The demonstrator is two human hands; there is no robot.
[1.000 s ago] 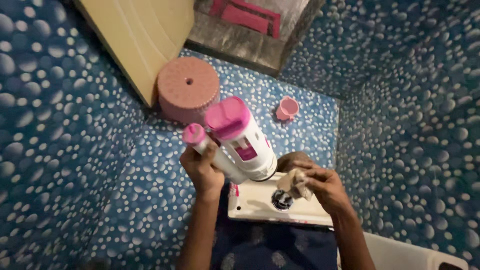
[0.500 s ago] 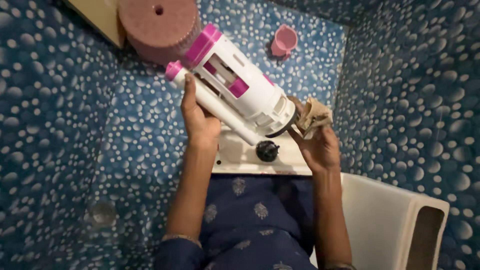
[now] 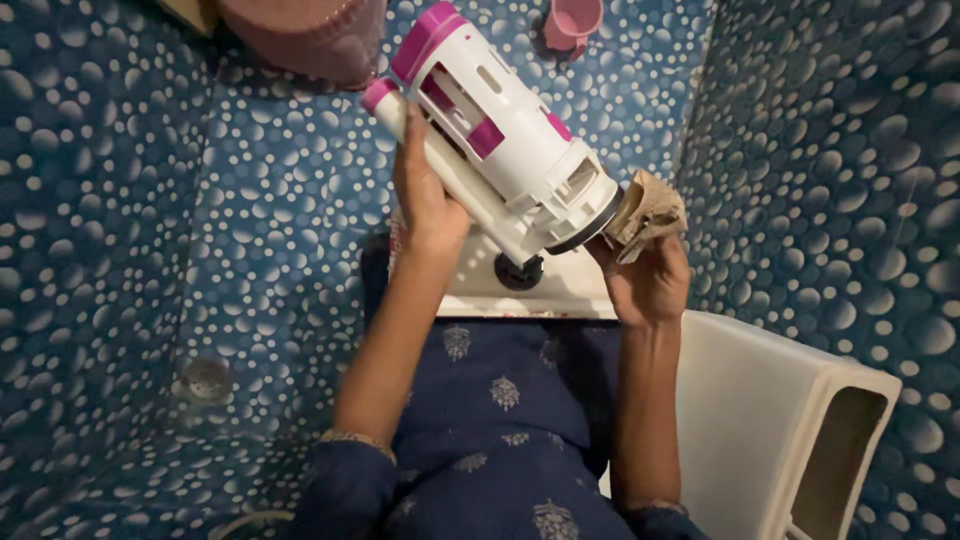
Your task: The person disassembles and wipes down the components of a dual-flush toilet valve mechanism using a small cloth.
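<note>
At the frame's upper centre, the left hand (image 3: 428,205) is clamped around the tilted white and pink flush valve (image 3: 500,140), while the right hand (image 3: 645,280) pinches a crumpled tan cloth (image 3: 648,212) against its lower end, above the white cistern (image 3: 560,290).

Cut off and hidden bits, head view

Pink stool (image 3: 310,40) clipped by top edge, only lower rim shows; pink mug (image 3: 573,22) also cut at top. Left hand (image 3: 428,200) palm side hidden behind white-and-magenta flush valve (image 3: 500,140); right hand (image 3: 645,280) fingertips buried in crumpled tan rag (image 3: 648,212), grip unclear. Black hole fitting (image 3: 520,272) partly covered by valve base. White tank (image 3: 790,430) cut by bottom edge, inside too dark. Floor drain (image 3: 205,380) blurry.
</note>
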